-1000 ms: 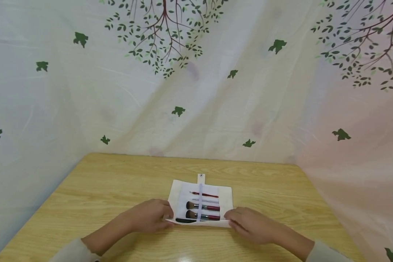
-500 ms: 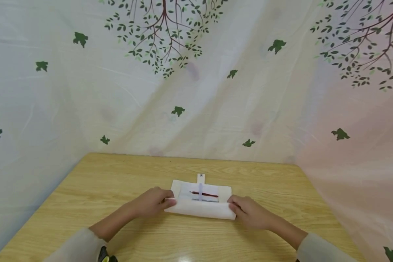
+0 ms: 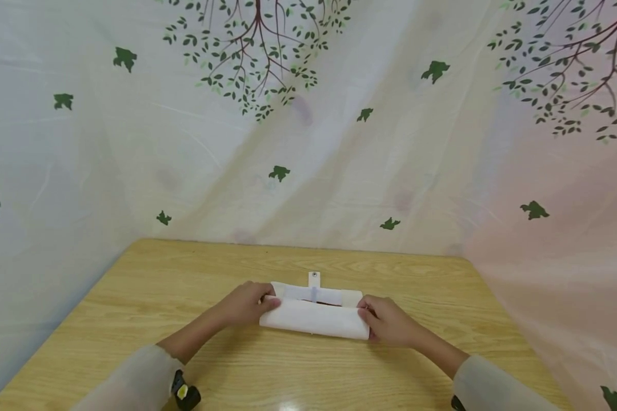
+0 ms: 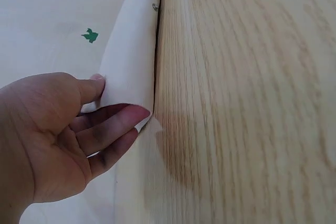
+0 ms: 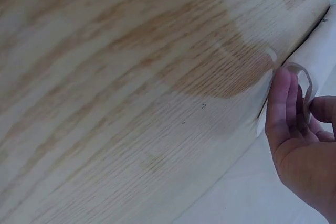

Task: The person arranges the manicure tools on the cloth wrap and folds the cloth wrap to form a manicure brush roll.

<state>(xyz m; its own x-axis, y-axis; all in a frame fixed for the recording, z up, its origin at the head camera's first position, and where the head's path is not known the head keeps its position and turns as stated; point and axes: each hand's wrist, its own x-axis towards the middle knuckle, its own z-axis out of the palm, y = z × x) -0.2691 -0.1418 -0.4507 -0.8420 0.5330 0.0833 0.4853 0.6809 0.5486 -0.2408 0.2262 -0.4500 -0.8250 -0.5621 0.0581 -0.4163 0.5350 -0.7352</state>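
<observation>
A white fabric brush roll (image 3: pixel 315 318) lies partly rolled in the middle of the table, its near part curled over into a tube. My left hand (image 3: pixel 247 303) grips the tube's left end; in the left wrist view its thumb (image 4: pixel 92 88) lies on top and fingers reach inside the end. At the right end, my right hand (image 3: pixel 389 321) pinches the fabric between thumb and fingers. Beyond the fold, a flat strip with a closing tab (image 3: pixel 314 279) and a metal snap points away. A thin dark red handle (image 3: pixel 323 303) peeks out; the brushes are hidden inside the fold.
The wooden table (image 3: pixel 195 262) ends at a pale cloth backdrop (image 3: pixel 211 188) printed with branches and green birds, which also hangs at both sides. A dark device with a yellow mark (image 3: pixel 183 391) sits on the left wrist.
Both hands have rolled the near edge of the brush roll up and away, covering the brushes and nearly all of the red-handled tool that showed earlier.
</observation>
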